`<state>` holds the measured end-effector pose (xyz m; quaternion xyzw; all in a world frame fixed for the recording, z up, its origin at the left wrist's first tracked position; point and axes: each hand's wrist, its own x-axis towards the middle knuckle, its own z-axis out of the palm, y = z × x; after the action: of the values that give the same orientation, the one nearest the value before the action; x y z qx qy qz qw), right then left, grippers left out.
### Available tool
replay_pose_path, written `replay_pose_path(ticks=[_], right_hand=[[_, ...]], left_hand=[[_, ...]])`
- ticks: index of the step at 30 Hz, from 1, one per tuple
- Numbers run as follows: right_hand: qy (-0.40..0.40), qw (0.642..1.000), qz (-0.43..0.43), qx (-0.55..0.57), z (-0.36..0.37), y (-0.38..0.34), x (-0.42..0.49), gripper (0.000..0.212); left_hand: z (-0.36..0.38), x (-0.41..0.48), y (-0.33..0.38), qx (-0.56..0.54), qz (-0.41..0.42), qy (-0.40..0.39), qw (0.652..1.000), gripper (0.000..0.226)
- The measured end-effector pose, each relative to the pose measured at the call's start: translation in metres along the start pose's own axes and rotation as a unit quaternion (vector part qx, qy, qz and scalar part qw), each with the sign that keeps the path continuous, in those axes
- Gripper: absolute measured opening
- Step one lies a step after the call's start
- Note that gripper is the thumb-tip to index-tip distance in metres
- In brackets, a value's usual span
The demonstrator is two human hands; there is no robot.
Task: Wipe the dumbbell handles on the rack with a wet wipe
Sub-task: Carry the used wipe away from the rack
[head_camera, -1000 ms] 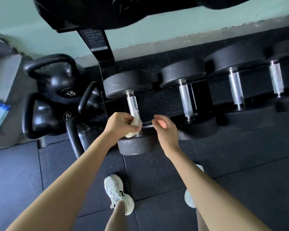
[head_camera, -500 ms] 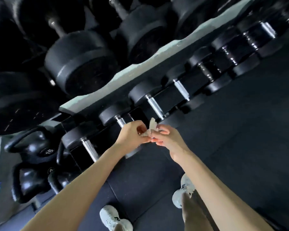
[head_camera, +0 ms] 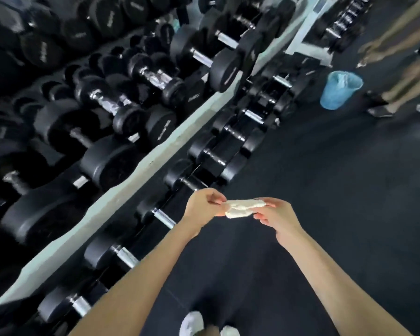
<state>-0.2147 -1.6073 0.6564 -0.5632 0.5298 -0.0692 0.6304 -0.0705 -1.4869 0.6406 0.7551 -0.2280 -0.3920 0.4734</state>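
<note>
The head view shows, nearest the camera, the toes of two white shoes (head_camera: 192, 323) on the dark floor (head_camera: 325, 202), with two bare forearms reaching forward above them. The left hand (head_camera: 203, 209) and the right hand (head_camera: 280, 215) hold the wet wipe (head_camera: 239, 208) between them. Each hand pinches one end with its thumb and curled fingers. The wipe is white and crumpled, and it hangs in the air over the floor beside the lowest row of dumbbells, touching none of them.

Just left of the left hand lies a black dumbbell with a chrome handle (head_camera: 165, 218). It belongs to the lowest row of the rack, which runs on a slant from lower left to upper right. A pale green rack rail (head_camera: 131, 180) runs alongside that row, and beyond it larger black dumbbells (head_camera: 112, 163) fill the higher tiers. Farther off, at the upper right, a blue bin (head_camera: 340, 89) stands on the floor. Past it are the blurred legs (head_camera: 398, 44) of other people.
</note>
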Motion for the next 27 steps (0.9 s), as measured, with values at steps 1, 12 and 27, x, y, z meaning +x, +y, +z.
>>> replay_pose_path(ticks=[1,12,27], right_hand=[[0.006,1.0,0.002,0.01,-0.018,-0.011,0.013,0.019],[-0.024,0.995,-0.026,0.092,-0.184,-0.14,0.185,0.038],[0.079,0.996,-0.021,0.043,-0.413,-0.269,0.478,0.004]], left_hand=[[0.011,0.019,0.018,0.002,0.01,-0.008,1.0,0.018],[0.121,0.272,0.191,0.09,0.092,-0.08,0.988,0.022],[0.33,0.592,0.369,0.186,0.116,-0.176,0.96,0.021]])
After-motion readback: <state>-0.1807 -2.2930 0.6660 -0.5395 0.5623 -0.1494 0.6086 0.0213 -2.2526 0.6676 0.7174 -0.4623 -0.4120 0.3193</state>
